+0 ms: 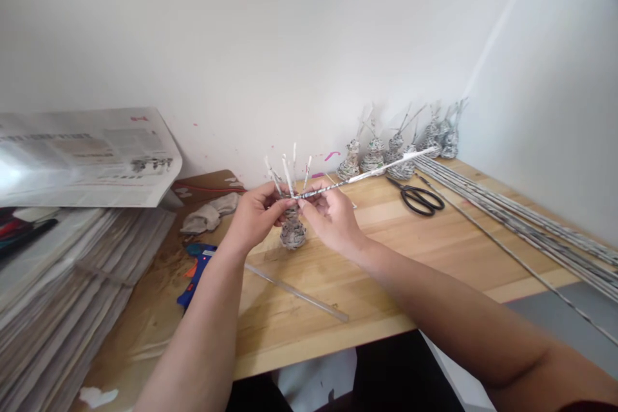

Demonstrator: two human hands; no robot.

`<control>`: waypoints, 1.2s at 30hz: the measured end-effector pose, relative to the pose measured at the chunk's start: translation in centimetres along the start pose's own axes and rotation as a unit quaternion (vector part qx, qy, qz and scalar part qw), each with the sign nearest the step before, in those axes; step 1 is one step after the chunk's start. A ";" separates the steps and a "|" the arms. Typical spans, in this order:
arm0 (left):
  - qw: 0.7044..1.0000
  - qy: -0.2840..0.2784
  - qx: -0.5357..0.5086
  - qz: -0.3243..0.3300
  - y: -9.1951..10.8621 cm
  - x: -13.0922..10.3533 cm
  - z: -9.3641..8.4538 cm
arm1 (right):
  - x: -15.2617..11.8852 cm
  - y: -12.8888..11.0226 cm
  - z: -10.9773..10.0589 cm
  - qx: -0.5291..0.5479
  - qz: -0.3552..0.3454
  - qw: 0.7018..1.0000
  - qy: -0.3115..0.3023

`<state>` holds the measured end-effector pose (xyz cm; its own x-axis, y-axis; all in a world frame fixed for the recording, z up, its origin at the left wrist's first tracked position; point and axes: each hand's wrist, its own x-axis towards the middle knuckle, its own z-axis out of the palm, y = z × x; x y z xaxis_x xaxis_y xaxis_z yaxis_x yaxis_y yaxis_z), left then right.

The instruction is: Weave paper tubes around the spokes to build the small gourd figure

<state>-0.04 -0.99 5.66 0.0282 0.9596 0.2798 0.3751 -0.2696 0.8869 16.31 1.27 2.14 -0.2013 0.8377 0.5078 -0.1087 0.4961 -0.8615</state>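
A small woven newspaper vase (293, 234) is held above the wooden table, its upright paper stakes (286, 174) sticking up past my fingers. My left hand (258, 212) is closed around the vase's upper part from the left. Pinched in my right hand (333, 212) is a long rolled paper tube (376, 170), which slants up to the right from the vase's top. Both thumbs meet near the point where tube and stakes come together. My fingers hide much of the upper weave.
Several finished woven pieces (374, 156) line the wall. Black scissors (419, 199) lie before them, with long paper tubes (521, 219) at right. A blue glue gun (196, 277), a clear glue stick (299, 293), a cloth (210, 214) and stacked newspapers (87, 296) are nearer the left.
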 end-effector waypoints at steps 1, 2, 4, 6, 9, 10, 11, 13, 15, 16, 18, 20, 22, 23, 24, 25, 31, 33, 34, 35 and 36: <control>1.000 0.001 0.001 0.002 -0.1 0.0 -0.1 | 0.0 -0.1 0.0 -0.011 -0.001 1.000 0.001; 1.000 0.002 0.003 0.004 -0.3 0.1 -0.2 | -0.1 -0.1 -0.1 -0.028 -0.001 1.000 0.002; 1.000 0.003 0.009 0.009 -0.7 0.3 -0.5 | -0.1 0.0 -0.2 -0.080 -0.001 0.997 -0.009; 1.000 0.002 0.011 0.017 -1.2 0.4 -0.8 | -0.1 0.3 -0.3 -0.138 -0.005 0.990 -0.036; 0.999 -0.003 -0.002 0.034 -1.8 0.7 -1.1 | 0.0 0.9 -0.3 -0.183 -0.001 0.981 -0.069; 0.999 -0.007 -0.009 0.039 -2.0 0.8 -1.2 | 0.0 1.1 -0.3 -0.181 0.006 0.981 -0.068; 0.999 -0.012 -0.017 0.043 -2.1 0.8 -1.3 | 0.1 1.2 -0.2 -0.170 0.015 0.983 -0.062; 0.998 -0.023 -0.032 0.046 -2.3 0.8 -1.4 | 0.2 1.3 -0.2 -0.128 0.032 0.990 -0.045; 0.997 -0.033 -0.043 0.047 -2.3 0.8 -1.5 | 0.4 1.4 -0.3 -0.089 0.037 0.995 -0.031; 0.997 -0.038 -0.046 0.046 -2.3 0.8 -1.6 | 0.6 1.5 -0.4 -0.076 0.035 0.996 -0.026; 0.996 -0.052 -0.050 0.045 -2.3 0.7 -1.6 | 0.8 1.8 -0.6 -0.056 0.026 0.998 -0.025; 0.995 -0.067 -0.052 0.046 -2.2 0.7 -1.6 | 1.1 2.2 -0.8 -0.042 0.020 0.998 -0.030; 0.994 -0.077 -0.053 0.049 -2.1 0.6 -1.6 | 1.4 2.3 -1.0 -0.037 0.020 0.998 -0.045; 0.994 -0.078 -0.054 0.052 -2.0 0.6 -1.5 | 1.5 2.3 -1.1 -0.040 0.021 0.998 -0.050; 0.994 -0.080 -0.054 0.056 -1.9 0.5 -1.4 | 1.6 2.2 -1.2 -0.045 0.025 0.997 -0.051; 0.993 -0.083 -0.054 0.060 -1.9 0.5 -1.3 | 1.6 2.0 -1.2 -0.050 0.029 0.997 -0.052; 0.991 -0.101 -0.040 0.083 -1.3 0.2 -0.5 | 2.1 1.3 -1.6 -0.078 0.091 0.991 -0.054; 0.990 -0.101 -0.033 0.093 -1.0 0.1 -0.3 | 2.2 1.5 -1.8 -0.086 0.109 0.989 -0.055; 0.990 -0.100 -0.029 0.097 -0.9 0.1 -0.1 | 2.2 1.6 -1.8 -0.090 0.109 0.989 -0.052; 0.989 -0.102 -0.027 0.101 -0.8 0.1 0.0 | 2.2 1.7 -1.8 -0.095 0.104 0.989 -0.045; 0.989 -0.104 -0.026 0.106 -0.7 0.0 0.0 | 2.1 1.8 -1.8 -0.098 0.095 0.990 -0.036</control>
<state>-0.26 -0.76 5.02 0.2936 0.8752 0.3845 0.2914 -0.4650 0.8360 17.43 4.35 1.72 -0.2700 0.9053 0.3279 0.1269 0.3710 -0.9199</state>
